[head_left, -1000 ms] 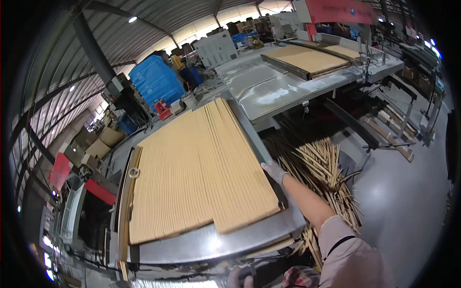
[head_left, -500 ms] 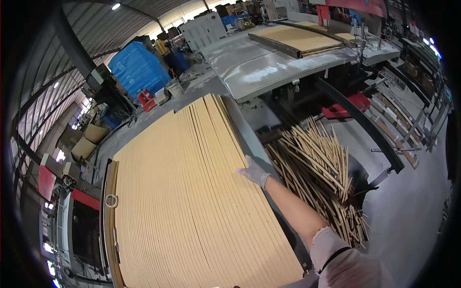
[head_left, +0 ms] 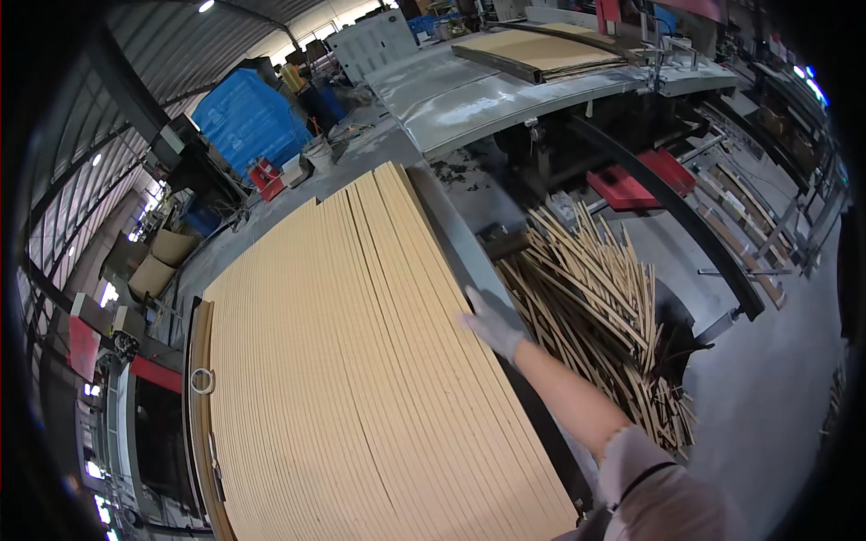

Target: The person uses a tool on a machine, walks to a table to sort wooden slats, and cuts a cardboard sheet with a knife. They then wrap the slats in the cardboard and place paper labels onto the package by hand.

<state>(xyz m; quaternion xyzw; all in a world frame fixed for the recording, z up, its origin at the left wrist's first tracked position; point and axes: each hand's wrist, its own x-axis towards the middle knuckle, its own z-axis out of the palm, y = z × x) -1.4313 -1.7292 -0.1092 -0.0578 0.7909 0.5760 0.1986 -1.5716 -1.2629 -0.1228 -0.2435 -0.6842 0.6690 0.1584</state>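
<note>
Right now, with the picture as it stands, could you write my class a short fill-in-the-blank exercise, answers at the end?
1. The gloved ____ hand is at the edge of the long strips.
2. In the picture, these strips lie to the ____ of the loose sticks.
3. The big cover in the background is coloured ____.

Missing words: right; left; blue.

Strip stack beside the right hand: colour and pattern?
Strip stack: pale tan, with thin dark lines running lengthwise between strips. Best seen in the head view.
</note>
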